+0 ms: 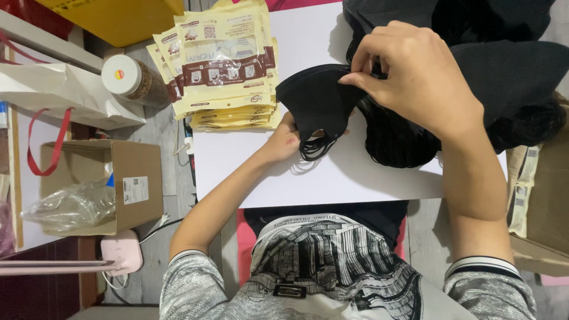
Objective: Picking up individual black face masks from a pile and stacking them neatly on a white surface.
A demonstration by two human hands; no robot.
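Nearest cam: person's torso in a grey/black printed shirt (332, 266), both forearms reaching far over a white board serving as the bench (355, 178).

Right hand (415, 77): fingers (361, 80) pinched shut on the far-right edge of a black face mask (317, 101), thumb and forefinger closed on the fabric rim. Left hand (284, 139) sits under/behind the mask's near edge; fingers mostly hidden by the fabric, so can't tell how they're closed, but it appears to support the mask from below. Mask held just above the bench, centre of view, slightly tilted, ear loops (314, 148) dangling off the near side onto the board.

Handling, my read: very light, soft, floppy cloth-like material, folds easily, not fragile, not slippery. Loops thin and stretchy, prone to snag/tangle. Best hold looks like a pinch on the edge/seam, w/ second hand steadying the opposite side.

Outward: pile of more black masks (474, 71) right and far, touching the held one's right side. Stack of flat cream/brown packets (228, 65) far left on the bench, fanned; contents not visible.

Containers: open cardboard box (124, 189) on the left, off the bench, holding a crumpled clear plastic bag (71, 204); what's in the bag unclear. Jar w/ white lid (130, 80) beside the packets, brown contents. White paper bag w/ red handles (65, 95) far left, inside not seen.
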